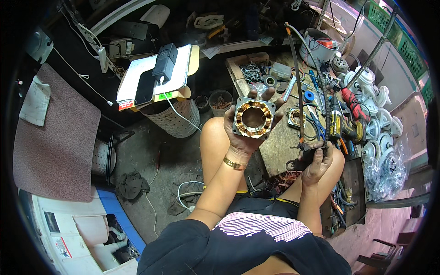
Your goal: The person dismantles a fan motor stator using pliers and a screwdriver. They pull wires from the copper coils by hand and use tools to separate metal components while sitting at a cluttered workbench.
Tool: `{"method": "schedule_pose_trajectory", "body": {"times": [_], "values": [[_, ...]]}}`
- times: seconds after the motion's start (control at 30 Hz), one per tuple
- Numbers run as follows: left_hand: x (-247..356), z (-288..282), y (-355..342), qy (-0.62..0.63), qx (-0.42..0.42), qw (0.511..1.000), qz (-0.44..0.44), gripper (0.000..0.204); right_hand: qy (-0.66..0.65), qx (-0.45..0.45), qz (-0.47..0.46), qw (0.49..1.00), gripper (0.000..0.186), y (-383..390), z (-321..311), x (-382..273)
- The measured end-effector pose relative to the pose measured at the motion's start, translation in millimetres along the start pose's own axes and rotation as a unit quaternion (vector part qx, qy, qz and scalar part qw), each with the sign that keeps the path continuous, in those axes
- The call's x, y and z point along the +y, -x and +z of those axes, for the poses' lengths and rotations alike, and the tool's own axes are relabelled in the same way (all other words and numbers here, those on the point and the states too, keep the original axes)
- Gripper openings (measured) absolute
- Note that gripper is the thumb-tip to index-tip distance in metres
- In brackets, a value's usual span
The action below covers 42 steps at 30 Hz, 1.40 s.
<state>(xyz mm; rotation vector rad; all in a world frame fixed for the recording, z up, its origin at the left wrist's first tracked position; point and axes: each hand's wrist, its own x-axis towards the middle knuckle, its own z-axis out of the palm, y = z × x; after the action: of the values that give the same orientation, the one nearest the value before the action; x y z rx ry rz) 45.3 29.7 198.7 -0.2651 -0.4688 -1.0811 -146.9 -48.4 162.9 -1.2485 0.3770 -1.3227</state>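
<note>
A square motor stator with copper coils around its round middle hole is held up in my left hand. The fingers curl behind it and over its edges; a gold-coloured band circles that wrist. My right hand is closed around the dark handle of a hacksaw. The saw stands nearly upright, its blade on the left and its bowed frame on the right. Blade and stator are apart. Behind the saw, a second, smaller-looking stator lies on the wooden workbench, with pliers beside it.
Yellow-black drills and a red power tool lie at the bench's right side. White plastic parts pile up beyond. A notebook bearing a phone and a black device sits on a perforated bin. White cables trail across the floor.
</note>
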Motion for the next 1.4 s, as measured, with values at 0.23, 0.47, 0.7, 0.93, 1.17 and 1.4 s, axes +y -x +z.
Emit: {"method": "schedule_pose_trajectory", "body": {"times": [0.23, 0.47, 0.7, 0.93, 1.17, 1.4], "values": [[-7.9, 19.0, 4.0, 0.004, 0.020, 1.000, 0.012, 0.050, 0.037, 0.058, -0.020, 0.997, 0.038, 8.0, 7.8, 7.6], [-14.5, 26.1, 8.3, 0.056, 0.061, 0.996, 0.024, 0.048, 0.051, 0.041, -0.006, 0.998, 0.041, 9.8, 21.4, 4.2], [-21.1, 18.7, 8.6, -0.072, 0.057, 0.988, 0.123, 0.051, 0.058, -0.058, 0.112, 0.990, 0.030, 9.4, 59.3, -3.4], [-25.9, 10.1, 7.4, -0.317, 0.023, 0.915, 0.249, 0.048, 0.026, -0.083, 0.101, 0.991, 0.037, 2.0, 80.4, 0.0], [-9.1, 0.5, 15.2, -0.456, 0.004, 0.868, 0.195, 0.046, -0.033, -0.065, 0.210, 0.975, 0.040, -22.7, 87.7, -8.5], [7.8, -1.0, 20.0, -0.427, 0.200, 0.881, 0.023, 0.045, 0.034, -0.154, 0.111, 0.981, 0.054, -76.0, 89.5, 22.2]]}}
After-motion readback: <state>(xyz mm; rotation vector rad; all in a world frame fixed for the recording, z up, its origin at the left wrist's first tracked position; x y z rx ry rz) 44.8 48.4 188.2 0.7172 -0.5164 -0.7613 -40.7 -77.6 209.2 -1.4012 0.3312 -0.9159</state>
